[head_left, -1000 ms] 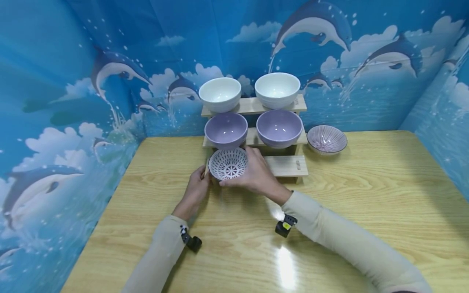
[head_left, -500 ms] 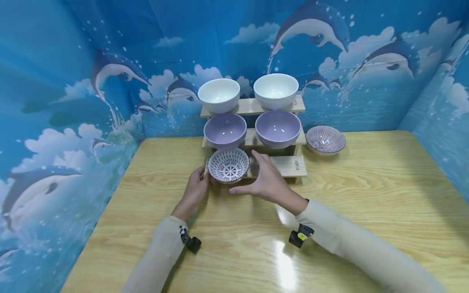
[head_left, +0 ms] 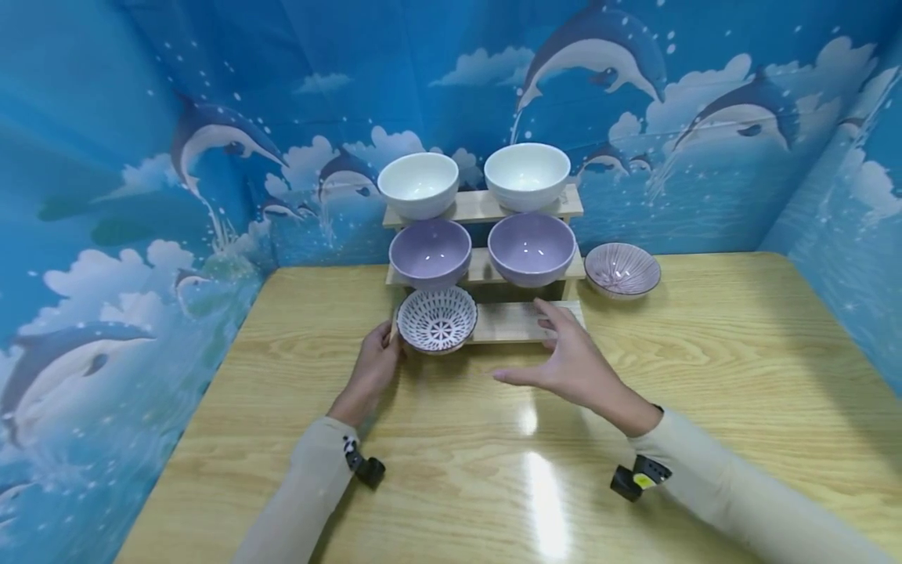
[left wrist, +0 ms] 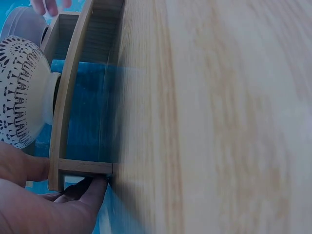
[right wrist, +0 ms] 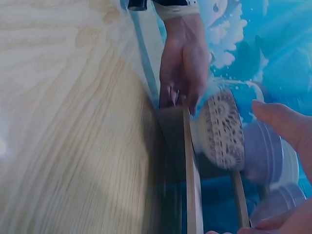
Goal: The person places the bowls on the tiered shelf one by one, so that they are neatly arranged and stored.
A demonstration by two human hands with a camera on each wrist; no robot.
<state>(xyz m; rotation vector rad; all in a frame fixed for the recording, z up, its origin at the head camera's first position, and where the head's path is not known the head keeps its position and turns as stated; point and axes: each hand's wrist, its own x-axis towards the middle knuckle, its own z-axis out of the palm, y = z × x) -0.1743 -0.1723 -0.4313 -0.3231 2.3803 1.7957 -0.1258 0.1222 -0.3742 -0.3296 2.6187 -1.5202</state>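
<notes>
A three-step wooden rack (head_left: 506, 323) stands against the back. On the left of its lowest step sits a white bowl with a dark pattern (head_left: 437, 319), upright and touched by neither hand. My left hand (head_left: 372, 364) grips the rack's lower left end, thumb above and fingers beneath the wood (left wrist: 84, 166) in the left wrist view. To the right of that bowl, my right hand (head_left: 574, 368) hovers before the step's right part, holding nothing, its thumb and fingers spread wide. The right wrist view shows the patterned bowl (right wrist: 222, 129) resting on its foot.
Two purple bowls (head_left: 430, 254) stand on the middle step, and two white bowls (head_left: 419, 186) on the top one. A purple striped bowl (head_left: 623, 270) lies on the wooden table (head_left: 733, 376) right of the rack. A dolphin-print cloth (head_left: 437, 70) hangs behind.
My right hand has let go of the patterned bowl and moved away to the right, leaving it on the lowest step. The left hand stays at the rack's end.
</notes>
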